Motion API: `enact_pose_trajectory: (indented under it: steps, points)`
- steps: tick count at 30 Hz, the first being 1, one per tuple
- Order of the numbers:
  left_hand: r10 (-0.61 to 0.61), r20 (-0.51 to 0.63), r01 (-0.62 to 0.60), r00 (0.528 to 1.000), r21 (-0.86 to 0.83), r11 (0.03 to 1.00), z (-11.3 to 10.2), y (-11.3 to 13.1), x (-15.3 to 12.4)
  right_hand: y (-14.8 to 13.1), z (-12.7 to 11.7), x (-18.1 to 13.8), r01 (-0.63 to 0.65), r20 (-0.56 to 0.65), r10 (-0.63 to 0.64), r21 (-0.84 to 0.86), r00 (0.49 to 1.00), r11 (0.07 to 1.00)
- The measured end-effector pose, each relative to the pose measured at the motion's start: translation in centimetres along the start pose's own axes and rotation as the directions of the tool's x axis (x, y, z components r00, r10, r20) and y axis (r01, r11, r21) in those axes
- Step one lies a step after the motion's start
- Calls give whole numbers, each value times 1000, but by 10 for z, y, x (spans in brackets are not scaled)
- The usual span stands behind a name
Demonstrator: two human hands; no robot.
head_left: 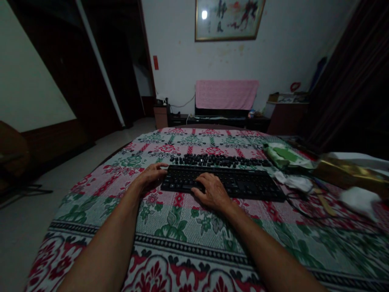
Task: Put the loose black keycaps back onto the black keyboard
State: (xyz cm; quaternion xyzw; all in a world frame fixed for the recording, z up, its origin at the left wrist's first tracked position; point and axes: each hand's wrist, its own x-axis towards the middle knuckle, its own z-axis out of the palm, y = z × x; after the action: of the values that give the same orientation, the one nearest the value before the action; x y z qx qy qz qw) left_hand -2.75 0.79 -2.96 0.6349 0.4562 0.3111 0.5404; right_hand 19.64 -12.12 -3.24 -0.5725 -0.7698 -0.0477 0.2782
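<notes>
A black keyboard (243, 184) lies flat on the patterned tablecloth in front of me. My left hand (151, 176) grips its left end, with the fingers reaching along the back left corner; its thumb is hard to make out. Over the keyboard's middle is my right hand (210, 190), palm down, fingers bent onto the keys and thumb apart from them near the front edge. I see nothing held in it, though the fingertips are partly hidden. Just behind the keyboard, many small loose black keycaps (212, 159) are spread in a long band.
On the right lie a green tissue pack (284, 156), crumpled white tissue (296, 182), a flat wooden stick (325, 201), a gold box (346, 172) and a dark cable (299, 207). The tablecloth (179, 223) covers the round table. A pink cloth (226, 94) hangs beyond it.
</notes>
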Motion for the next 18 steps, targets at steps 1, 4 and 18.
enact_pose_trajectory:
  steps: [1, 4, 18]
  points:
    - [4, -16, -4, 1000, 0, 1000, 1, 1, 0, 0, 0, 0, 8, 3, -8, -2, 1000, 1000]
    - [10, -36, -10, 999, 0, 1000, 4, 3, -1, 1, -2, -1, 23, 16, -23, -12, 1000, 1000]
    - [43, -70, -39, 997, 56, 998, 9, -6, 10, 1, 4, -3, 4, -13, -5, -42, 1000, 999]
